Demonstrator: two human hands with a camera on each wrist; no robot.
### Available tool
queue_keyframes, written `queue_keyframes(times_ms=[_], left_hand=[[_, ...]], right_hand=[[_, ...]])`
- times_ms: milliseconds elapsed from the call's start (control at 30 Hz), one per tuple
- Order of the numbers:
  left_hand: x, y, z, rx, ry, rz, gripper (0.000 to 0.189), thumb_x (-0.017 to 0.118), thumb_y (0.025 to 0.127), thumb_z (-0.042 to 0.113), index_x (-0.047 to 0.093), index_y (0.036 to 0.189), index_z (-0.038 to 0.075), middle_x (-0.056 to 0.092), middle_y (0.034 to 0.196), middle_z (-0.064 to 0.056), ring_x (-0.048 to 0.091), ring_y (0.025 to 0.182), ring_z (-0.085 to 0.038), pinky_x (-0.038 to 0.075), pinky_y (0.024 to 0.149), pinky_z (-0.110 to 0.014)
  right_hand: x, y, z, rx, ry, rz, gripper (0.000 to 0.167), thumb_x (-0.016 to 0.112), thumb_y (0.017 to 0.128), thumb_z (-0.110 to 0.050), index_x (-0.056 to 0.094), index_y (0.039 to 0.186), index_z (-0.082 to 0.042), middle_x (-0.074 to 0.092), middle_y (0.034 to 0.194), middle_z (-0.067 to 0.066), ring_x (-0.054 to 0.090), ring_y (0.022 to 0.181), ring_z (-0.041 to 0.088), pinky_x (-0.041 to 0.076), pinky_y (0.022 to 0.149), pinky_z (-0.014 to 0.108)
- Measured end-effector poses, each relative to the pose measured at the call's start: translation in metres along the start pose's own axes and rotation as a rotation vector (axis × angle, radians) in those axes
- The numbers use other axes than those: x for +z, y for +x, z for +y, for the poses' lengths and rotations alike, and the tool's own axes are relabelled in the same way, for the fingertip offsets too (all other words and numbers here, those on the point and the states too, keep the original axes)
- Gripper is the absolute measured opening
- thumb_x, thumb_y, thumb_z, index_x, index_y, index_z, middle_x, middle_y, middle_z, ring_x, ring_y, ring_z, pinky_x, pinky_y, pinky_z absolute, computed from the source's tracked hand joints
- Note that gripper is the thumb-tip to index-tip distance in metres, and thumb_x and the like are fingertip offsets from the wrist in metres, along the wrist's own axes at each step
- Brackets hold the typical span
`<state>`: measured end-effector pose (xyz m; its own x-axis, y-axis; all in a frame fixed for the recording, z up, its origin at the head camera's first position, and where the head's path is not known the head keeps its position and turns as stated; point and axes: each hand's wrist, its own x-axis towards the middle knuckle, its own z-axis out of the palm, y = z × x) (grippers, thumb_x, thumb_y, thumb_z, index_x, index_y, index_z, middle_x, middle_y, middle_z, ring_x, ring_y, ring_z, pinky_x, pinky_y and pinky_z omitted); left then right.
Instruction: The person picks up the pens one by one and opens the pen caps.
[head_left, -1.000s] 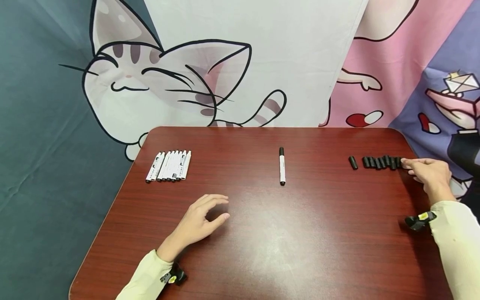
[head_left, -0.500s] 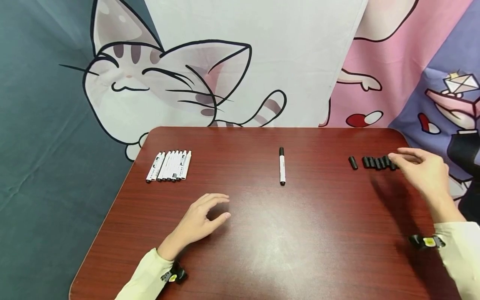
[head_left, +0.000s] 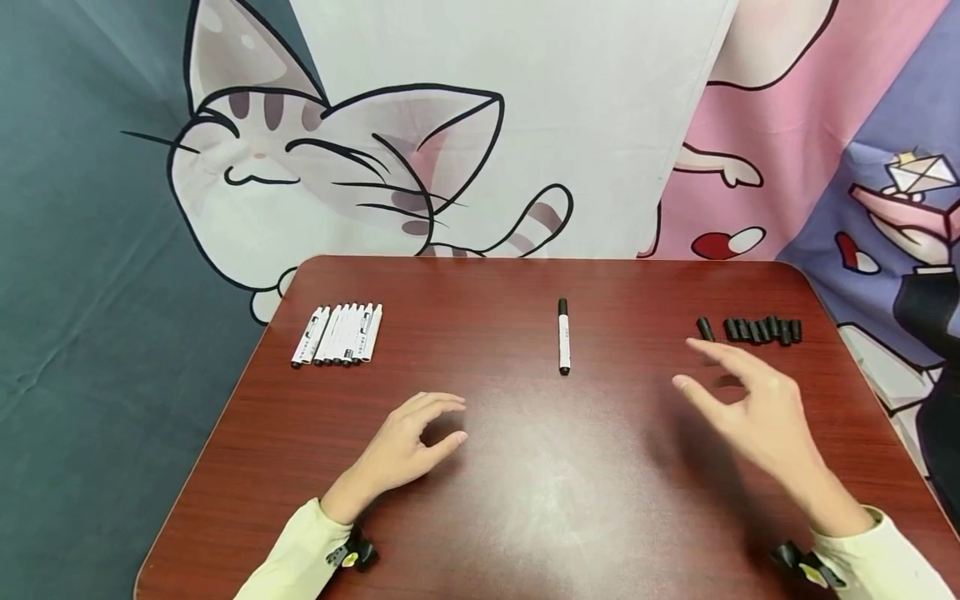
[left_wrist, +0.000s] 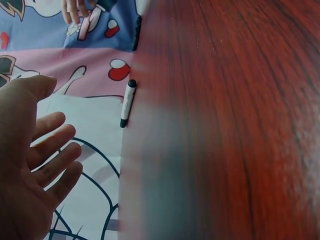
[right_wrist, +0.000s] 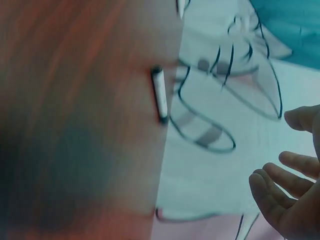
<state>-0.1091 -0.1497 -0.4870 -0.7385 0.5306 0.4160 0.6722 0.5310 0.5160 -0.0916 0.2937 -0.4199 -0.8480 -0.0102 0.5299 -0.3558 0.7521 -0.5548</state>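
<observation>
My left hand (head_left: 408, 442) hovers over the left part of the table, fingers loosely bent and holding nothing; the left wrist view shows its bare palm (left_wrist: 20, 165). My right hand (head_left: 757, 408) is over the right part, fingers spread and empty, nearest to a row of black marker caps (head_left: 761, 330). One single cap (head_left: 704, 328) lies just left of that row, close beyond the fingertips. A capped white marker (head_left: 564, 337) lies alone at the table's middle, its black cap pointing away. Uncapped white markers (head_left: 337, 335) lie side by side at the left.
The reddish-brown table (head_left: 525, 500) has rounded far corners. Behind its far edge hangs a cloth (head_left: 600, 125) printed with a cartoon cat and other figures. A dark object (head_left: 941, 425) is partly seen past the table's right side.
My right hand has left the right end of the cap row and moved left and nearer to me, its fingers spreading. My left hand has barely moved; the markers and caps stay put.
</observation>
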Motion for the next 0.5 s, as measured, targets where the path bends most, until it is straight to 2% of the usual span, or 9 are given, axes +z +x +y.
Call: queue_keyframes(times_ms=[67,200,367,433,500], left_hand=[[0.002,0.001,0.001,-0.003,-0.002,-0.006,0.035,0.078,0.091,0.028,0.070,0.122,0.013,0.069,0.126,0.001,0.063,0.117,-0.014,0.052,0.096,-0.037],[0.007,0.005,0.004,-0.021,-0.002,-0.029,0.037,0.077,0.092,0.030,0.070,0.123,0.011,0.069,0.125,0.003,0.063,0.117,-0.012,0.052,0.097,-0.036],[0.013,0.019,0.009,-0.055,0.044,-0.059,0.041,0.074,0.093,0.036,0.068,0.127,0.012,0.070,0.122,0.003,0.064,0.114,-0.013,0.053,0.093,-0.037],[0.015,0.029,0.011,-0.081,0.048,-0.065,0.042,0.072,0.095,0.037,0.066,0.129,0.013,0.070,0.122,0.002,0.065,0.113,-0.014,0.054,0.092,-0.038],[0.018,0.041,0.012,-0.114,0.015,-0.061,0.041,0.069,0.098,0.036,0.065,0.132,0.013,0.071,0.121,0.002,0.066,0.111,-0.014,0.055,0.090,-0.038]], right_hand=[[0.008,-0.007,-0.007,-0.061,-0.012,-0.016,0.061,0.091,0.073,-0.013,0.072,0.130,-0.022,0.074,0.116,0.001,0.057,0.086,-0.019,0.042,0.080,0.005],[0.023,-0.023,-0.017,-0.136,0.005,-0.065,0.066,0.091,0.069,-0.013,0.071,0.131,-0.018,0.072,0.124,0.004,0.063,0.086,-0.007,0.045,0.082,0.008],[0.038,-0.039,-0.021,-0.142,0.039,-0.135,0.065,0.092,0.071,-0.013,0.070,0.132,-0.019,0.072,0.123,0.001,0.066,0.089,0.002,0.050,0.076,0.011],[0.042,-0.044,-0.021,-0.132,0.046,-0.162,0.063,0.091,0.073,-0.013,0.069,0.132,-0.020,0.071,0.124,-0.001,0.066,0.091,0.003,0.051,0.076,0.012],[0.045,-0.048,-0.022,-0.127,0.053,-0.174,0.062,0.091,0.074,-0.014,0.069,0.132,-0.021,0.071,0.124,-0.002,0.066,0.094,0.003,0.051,0.075,0.013]])
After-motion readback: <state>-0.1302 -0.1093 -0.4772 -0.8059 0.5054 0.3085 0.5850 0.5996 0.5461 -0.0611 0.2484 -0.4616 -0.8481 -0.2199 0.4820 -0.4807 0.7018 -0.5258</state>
